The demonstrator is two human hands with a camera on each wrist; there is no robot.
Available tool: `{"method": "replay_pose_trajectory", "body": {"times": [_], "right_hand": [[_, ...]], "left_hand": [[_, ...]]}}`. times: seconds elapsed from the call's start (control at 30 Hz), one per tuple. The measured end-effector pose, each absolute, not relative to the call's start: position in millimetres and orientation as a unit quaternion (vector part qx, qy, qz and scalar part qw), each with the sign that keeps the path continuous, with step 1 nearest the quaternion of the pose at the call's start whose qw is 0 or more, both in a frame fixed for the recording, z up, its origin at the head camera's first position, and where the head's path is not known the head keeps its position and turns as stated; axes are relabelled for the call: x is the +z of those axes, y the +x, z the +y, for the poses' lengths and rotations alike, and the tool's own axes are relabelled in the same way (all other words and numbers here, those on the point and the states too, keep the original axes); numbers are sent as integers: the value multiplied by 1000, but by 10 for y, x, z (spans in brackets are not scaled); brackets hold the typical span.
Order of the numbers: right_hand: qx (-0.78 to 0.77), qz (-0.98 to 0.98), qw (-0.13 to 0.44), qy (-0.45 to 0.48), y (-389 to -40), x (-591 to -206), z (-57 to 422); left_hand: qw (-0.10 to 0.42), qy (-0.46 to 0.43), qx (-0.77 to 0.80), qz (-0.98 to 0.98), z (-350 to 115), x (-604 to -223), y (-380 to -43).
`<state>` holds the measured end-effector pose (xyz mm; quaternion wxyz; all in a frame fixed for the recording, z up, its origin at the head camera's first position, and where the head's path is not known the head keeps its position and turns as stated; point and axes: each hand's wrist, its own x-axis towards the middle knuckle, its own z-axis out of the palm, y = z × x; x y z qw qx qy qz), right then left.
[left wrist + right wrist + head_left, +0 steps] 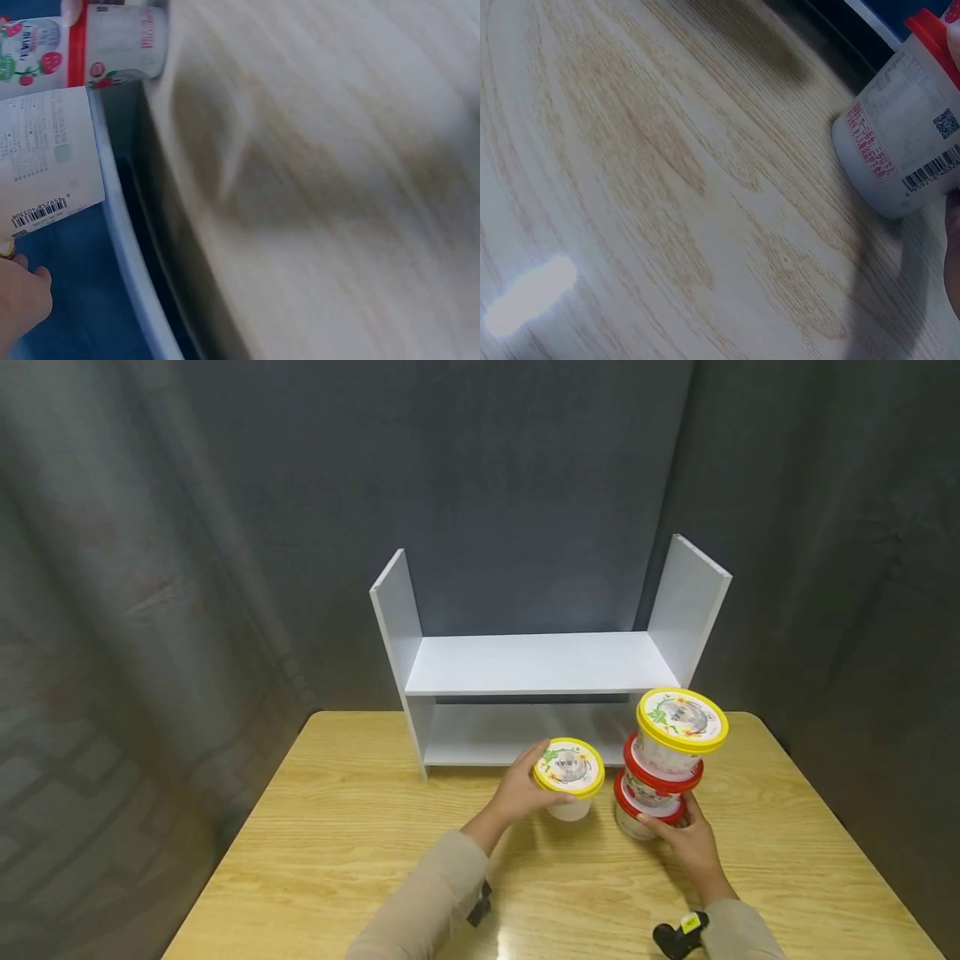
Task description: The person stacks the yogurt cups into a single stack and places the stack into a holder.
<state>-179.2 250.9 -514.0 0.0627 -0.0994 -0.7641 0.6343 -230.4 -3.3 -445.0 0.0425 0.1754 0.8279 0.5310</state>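
Note:
My left hand [522, 789] grips a yellow-lidded tub [568, 768], thumb and fingers at its lid rim. In the left wrist view the barcode side of this tub [52, 161] shows beside my fingers. To the right stands a stack of three tubs. A yellow-lidded tub [681, 722] tops it, above a red-lidded tub [647, 792]; the bottom red-lidded tub [630, 821] is on the table. My right hand [693, 843] holds the bottom one, thumb in front and fingers on its right side. The right wrist view shows this bottom tub [900, 127] upright.
A white two-level shelf [536, 664] with tall side panels stands at the table's back, just behind the tubs. The wooden table [322, 843] spreads to both sides and in front. Dark grey curtains [525, 485] hang behind and at the sides.

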Motion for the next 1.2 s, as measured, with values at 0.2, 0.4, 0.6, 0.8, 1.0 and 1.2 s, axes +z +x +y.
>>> {"method": "replay_pose_trajectory", "body": {"times": [0.2,0.4,0.6,0.8,1.0,1.2], "right_hand": [[636,-762,53,-104,-1798,-5144,2518],[631,-767,57,-99,-1794,-5141,2520],[631,-767,63,-97,-1789,-5154,2519],[629,-769,68,-92,-1775,-5139,2505],[626,-771,70,-91,-1766,-5109,2488],[632,-766,81,-84,-1763,-5091,2475]], "left_hand": [[36,189,531,825,-38,-4256,-2300],[15,216,516,829,-22,-4091,-2325],[8,244,514,822,-18,-3885,-2343],[-4,271,498,824,2,-3658,-2361],[-14,293,502,813,48,-3438,-2385],[-32,308,497,811,128,-3176,-2413]]}}
